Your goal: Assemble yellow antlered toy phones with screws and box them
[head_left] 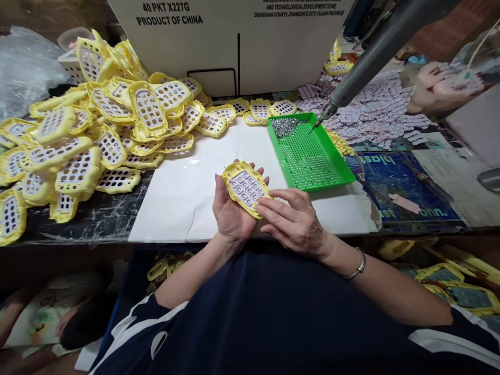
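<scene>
My left hand (pixel 230 208) cradles a yellow oval plastic shell (pixel 245 187) fitted with a pale grey rubber keypad, held palm up over the white sheet (pixel 179 192). My right hand (pixel 291 219) rests its fingers on the shell's lower right edge, pressing the keypad side. A silver bracelet (pixel 358 264) is on my right wrist. A hanging grey electric screwdriver (pixel 367 57) points its tip down at the green tray (pixel 324 179).
A big pile of yellow shells (pixel 97 130) covers the left of the bench. The green tray holds small screws (pixel 285 126) at its far end. Grey keypads (pixel 371 109) lie heaped at the right. A cardboard box (pixel 234 36) stands behind.
</scene>
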The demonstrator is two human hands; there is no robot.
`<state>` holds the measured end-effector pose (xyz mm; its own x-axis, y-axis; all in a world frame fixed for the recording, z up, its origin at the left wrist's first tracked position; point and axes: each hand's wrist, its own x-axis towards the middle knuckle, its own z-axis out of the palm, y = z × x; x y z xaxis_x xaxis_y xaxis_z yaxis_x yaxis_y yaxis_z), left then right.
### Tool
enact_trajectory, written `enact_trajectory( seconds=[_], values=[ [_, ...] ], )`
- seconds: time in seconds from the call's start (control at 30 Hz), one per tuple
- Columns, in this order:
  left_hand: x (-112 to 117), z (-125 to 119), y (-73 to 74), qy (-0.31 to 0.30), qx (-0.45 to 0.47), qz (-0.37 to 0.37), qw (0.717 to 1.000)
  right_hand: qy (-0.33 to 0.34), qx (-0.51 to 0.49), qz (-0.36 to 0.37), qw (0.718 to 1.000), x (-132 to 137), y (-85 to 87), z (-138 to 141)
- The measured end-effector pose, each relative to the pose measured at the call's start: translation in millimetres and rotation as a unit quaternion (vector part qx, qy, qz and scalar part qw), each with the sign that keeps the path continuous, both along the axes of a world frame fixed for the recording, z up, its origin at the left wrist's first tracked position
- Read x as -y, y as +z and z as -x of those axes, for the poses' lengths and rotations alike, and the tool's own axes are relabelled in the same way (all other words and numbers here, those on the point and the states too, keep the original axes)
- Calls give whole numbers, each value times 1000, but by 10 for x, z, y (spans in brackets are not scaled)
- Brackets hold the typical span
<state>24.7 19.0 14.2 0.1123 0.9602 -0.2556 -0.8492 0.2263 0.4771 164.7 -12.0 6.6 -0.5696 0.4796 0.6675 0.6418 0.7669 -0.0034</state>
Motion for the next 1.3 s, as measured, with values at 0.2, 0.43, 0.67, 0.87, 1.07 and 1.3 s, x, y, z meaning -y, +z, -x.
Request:
enact_trajectory(
  seconds=[0.2, 0.43, 0.67, 0.87, 1.07, 1.3],
  values=[
    [2, -18, -3, -8, 8, 21, 1000, -27, -9, 3, 1000, 56, -63, 54],
    [-11, 1, -20, -21, -5, 8, 1000, -24, -71, 24, 997, 85, -86, 20],
    [-4, -10, -30, -43, 4, 24, 999, -45, -21, -20, 999, 60, -90, -53],
    [18, -42, -30, -67, 15, 53, 996, -19, 6, -56, 998, 45, -75, -79],
    [56, -85, 20, -89, 38, 73, 993, -39, 31, -4, 999, -3, -38, -32],
    [133, -103, 118, -131, 18, 117, 984, -53, 93, 49, 993, 44, -94, 117]
  ],
)
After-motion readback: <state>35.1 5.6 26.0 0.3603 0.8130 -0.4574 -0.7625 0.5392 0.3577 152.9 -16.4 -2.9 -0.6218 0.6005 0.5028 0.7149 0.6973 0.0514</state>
